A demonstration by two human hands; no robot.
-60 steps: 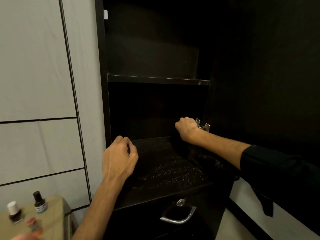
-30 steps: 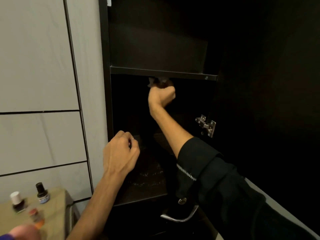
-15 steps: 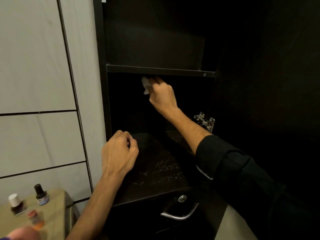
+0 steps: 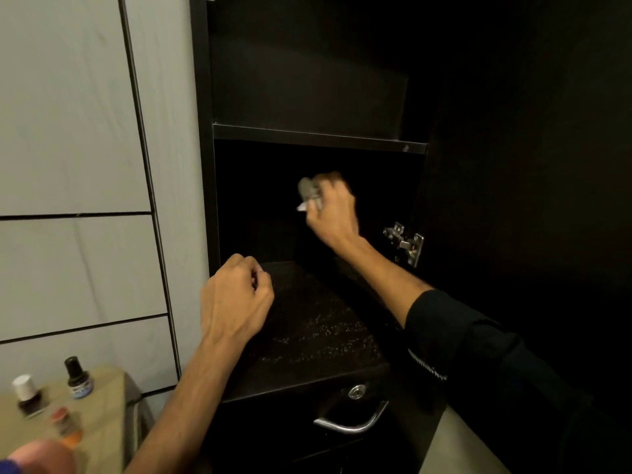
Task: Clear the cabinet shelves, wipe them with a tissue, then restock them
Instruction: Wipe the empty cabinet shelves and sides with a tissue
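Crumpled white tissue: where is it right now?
In the head view, the crumpled white tissue is pinched in the right hand, inside the dark cabinet's lower compartment, below the upper shelf edge and left of the metal hinge.

A silver metal hinge (image 4: 405, 242) is seen just right of and below the right hand's fingers (image 4: 337, 189). Well below the left hand's fingers (image 4: 261, 280), a curved chrome drawer handle (image 4: 352, 426) is mounted, with a round metal keyhole (image 4: 356, 391) just above it. Pale grey wall panels (image 4: 68, 131) with dark seams are seen left of both sets of fingers, and a beige cloth-covered surface (image 4: 106, 405) is seen far below and left.
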